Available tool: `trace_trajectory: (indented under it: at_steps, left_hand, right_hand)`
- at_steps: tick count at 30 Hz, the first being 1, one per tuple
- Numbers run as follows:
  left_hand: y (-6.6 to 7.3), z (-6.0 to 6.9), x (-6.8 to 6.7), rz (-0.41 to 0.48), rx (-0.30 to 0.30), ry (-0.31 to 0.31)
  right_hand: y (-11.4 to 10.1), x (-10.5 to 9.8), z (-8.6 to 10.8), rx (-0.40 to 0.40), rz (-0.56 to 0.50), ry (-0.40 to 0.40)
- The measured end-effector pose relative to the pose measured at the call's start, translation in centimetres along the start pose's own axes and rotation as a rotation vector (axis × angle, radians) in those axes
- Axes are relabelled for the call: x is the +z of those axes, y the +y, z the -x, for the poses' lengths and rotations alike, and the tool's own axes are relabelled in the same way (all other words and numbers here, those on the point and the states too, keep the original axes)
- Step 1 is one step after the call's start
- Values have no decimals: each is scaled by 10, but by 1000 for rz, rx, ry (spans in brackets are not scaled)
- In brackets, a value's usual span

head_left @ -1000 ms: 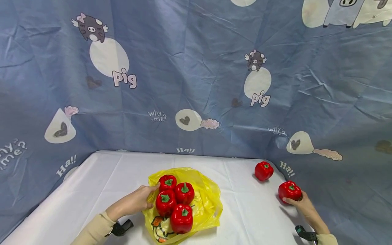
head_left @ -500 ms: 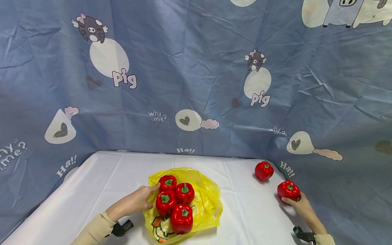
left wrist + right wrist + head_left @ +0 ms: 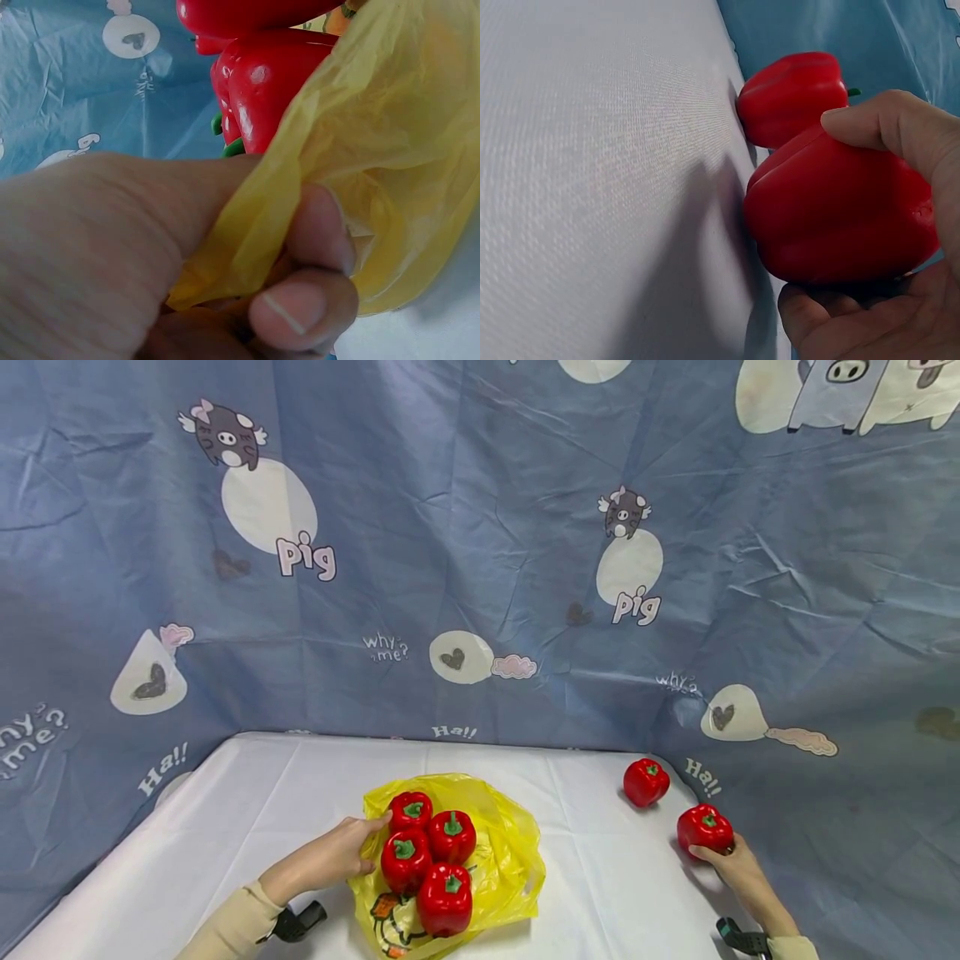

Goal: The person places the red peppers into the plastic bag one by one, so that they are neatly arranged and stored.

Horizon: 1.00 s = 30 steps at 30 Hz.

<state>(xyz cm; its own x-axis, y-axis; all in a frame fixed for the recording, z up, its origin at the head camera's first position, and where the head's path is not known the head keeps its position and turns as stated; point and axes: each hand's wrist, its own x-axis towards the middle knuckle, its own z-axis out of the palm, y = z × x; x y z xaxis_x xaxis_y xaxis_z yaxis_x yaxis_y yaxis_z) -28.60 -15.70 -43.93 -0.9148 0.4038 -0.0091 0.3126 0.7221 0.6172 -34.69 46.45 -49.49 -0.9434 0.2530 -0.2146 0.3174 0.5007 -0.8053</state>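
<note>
Beside the yellow plastic bag (image 3: 510, 852), my left hand (image 3: 337, 856) pinches the bag's left edge between thumb and fingers. Several red bell peppers (image 3: 446, 900) with green stems sit grouped in the bag's open mouth. The left wrist view shows the thin yellow film (image 3: 255, 232) passing between thumb and curled fingers. Far to the right, my right hand (image 3: 744, 875) grips another red bell pepper (image 3: 703, 828), thumb on one side and fingers on the other. Whether this pepper touches the table cannot be told. In the right wrist view the held pepper (image 3: 840, 210) fills the grasp.
One more red bell pepper (image 3: 646, 782) lies near the table's back right corner, just beyond the held one. A white cloth covers the table (image 3: 585, 860). Blue printed fabric (image 3: 480, 552) hangs behind and along the sides.
My right hand has shifted slightly to the left with the bell pepper in its grip. The left hand, the bag and the other peppers stay in place.
</note>
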Motion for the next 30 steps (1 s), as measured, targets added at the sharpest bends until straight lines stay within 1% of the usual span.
trace_trajectory:
  at_steps: [5, 11, 15, 18, 23, 30]
  left_hand:
    - [0, 0, 0, -2, 7, -1]
    - [2, 1, 0, -13, -17, 7]
    - [2, 0, 0, -23, -36, 12]
    - [2, 0, 1, -30, -44, 10]
    - [2, 1, 1, -25, -52, 13]
    - [1, 1, 1, -19, -38, 10]
  right_hand:
    - [-2, 1, 2, -3, 11, -2]
    - [-7, 0, 3, -11, 28, 2]
    - [-10, -1, 5, -29, 26, -3]
    - [-14, -1, 8, -61, 24, -4]
    - [-20, 1, 11, -120, -13, -5]
    - [-32, 9, 14, -137, -91, -9]
